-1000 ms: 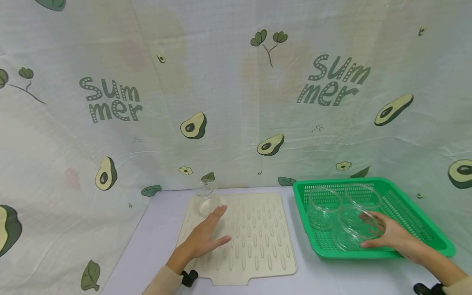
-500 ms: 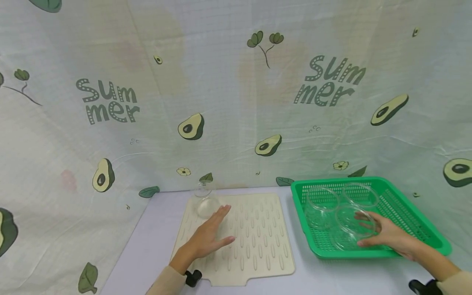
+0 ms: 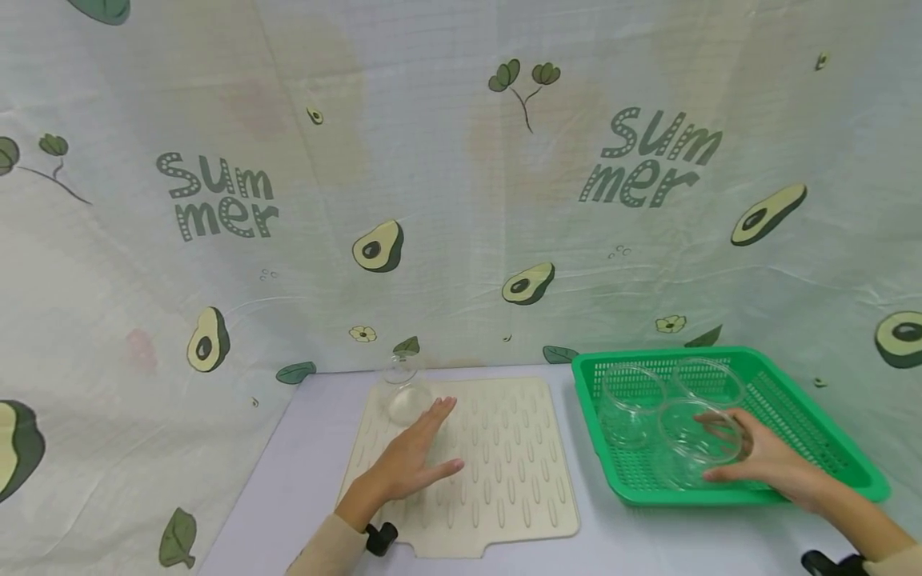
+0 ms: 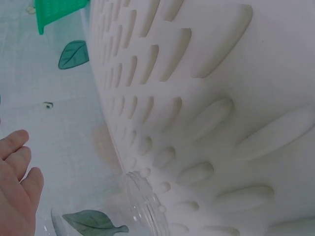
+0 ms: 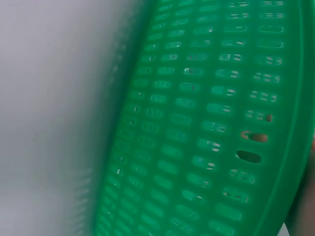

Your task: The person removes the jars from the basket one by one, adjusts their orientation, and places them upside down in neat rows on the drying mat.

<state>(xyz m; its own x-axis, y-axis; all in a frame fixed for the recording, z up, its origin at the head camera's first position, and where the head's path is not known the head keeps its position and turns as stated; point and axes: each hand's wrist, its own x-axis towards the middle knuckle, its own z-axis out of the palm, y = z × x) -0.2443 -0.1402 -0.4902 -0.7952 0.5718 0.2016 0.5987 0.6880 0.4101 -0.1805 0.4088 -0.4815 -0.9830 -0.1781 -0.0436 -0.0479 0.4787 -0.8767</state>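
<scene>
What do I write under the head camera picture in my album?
Right hand round the nearest clear jar in a green basket, left hand over a cream mat.

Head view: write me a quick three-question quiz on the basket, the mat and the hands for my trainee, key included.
1. Which hand grips a clear container in the green basket: (a) left, (b) right, (c) both?
2. True or false: the left hand is over the pale mat, fingers extended.
3. Fill in: the basket holds ____ clear containers.

Key: 1 (b), the right hand; 2 true; 3 three.
</scene>
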